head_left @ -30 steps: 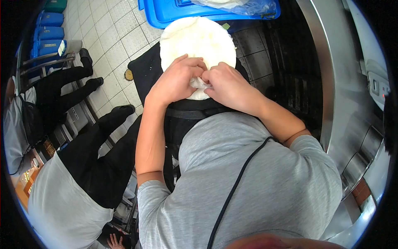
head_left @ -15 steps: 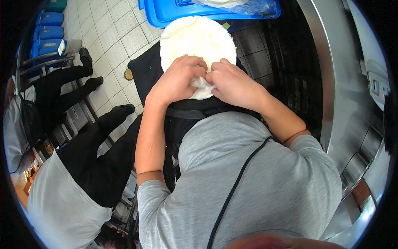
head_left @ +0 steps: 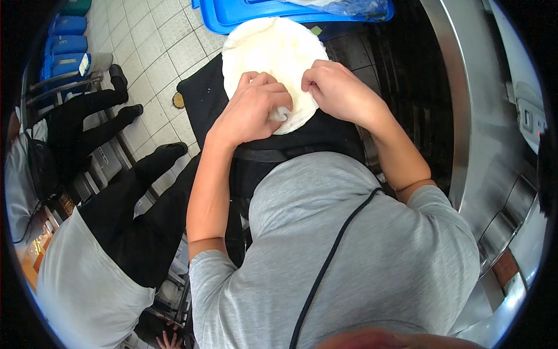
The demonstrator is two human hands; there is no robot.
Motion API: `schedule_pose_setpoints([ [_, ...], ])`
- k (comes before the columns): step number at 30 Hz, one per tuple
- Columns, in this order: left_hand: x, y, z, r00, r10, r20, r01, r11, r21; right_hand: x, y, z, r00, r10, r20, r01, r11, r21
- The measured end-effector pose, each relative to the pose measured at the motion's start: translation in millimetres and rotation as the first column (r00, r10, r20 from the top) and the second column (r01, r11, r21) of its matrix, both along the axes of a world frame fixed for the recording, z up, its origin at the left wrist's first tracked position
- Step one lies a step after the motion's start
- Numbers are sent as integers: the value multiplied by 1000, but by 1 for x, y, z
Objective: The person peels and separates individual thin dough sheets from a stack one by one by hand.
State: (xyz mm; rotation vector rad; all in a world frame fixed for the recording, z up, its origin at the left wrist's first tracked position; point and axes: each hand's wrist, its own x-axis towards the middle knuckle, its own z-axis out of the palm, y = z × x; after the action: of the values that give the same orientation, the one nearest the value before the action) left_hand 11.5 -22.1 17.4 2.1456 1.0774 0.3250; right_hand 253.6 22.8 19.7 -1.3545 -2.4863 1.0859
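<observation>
A pale, round, thin sheet of what looks like dough (head_left: 270,52), perhaps the top of a stack, lies over the black cloth on my lap. My left hand (head_left: 254,110) is closed at its lower left edge, with a crumpled whitish, thin piece (head_left: 280,113) bunched under the fingers. At the right edge of the round sheet, my right hand (head_left: 334,90) has its thumb and fingertips pinched together, touching the sheet. Whether a layer is caught between those fingertips is hidden.
Beyond the sheet is a blue plastic lid (head_left: 226,14) with a clear bag (head_left: 343,7) on it. A steel counter edge (head_left: 456,116) runs along my right. On the left, people in black trousers (head_left: 139,192) sit over the tiled floor (head_left: 157,64).
My right hand has moved away from my left, up and right to the sheet's edge. The left hand stays nearly in place with the crumpled piece, which was between both hands.
</observation>
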Motion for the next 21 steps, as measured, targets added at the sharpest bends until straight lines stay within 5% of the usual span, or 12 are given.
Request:
schedule_pose_setpoints([
  [21, -3, 4, -7, 997, -82, 13, 83, 996, -32, -2, -7, 1, 999, 46, 28, -46, 998, -32],
])
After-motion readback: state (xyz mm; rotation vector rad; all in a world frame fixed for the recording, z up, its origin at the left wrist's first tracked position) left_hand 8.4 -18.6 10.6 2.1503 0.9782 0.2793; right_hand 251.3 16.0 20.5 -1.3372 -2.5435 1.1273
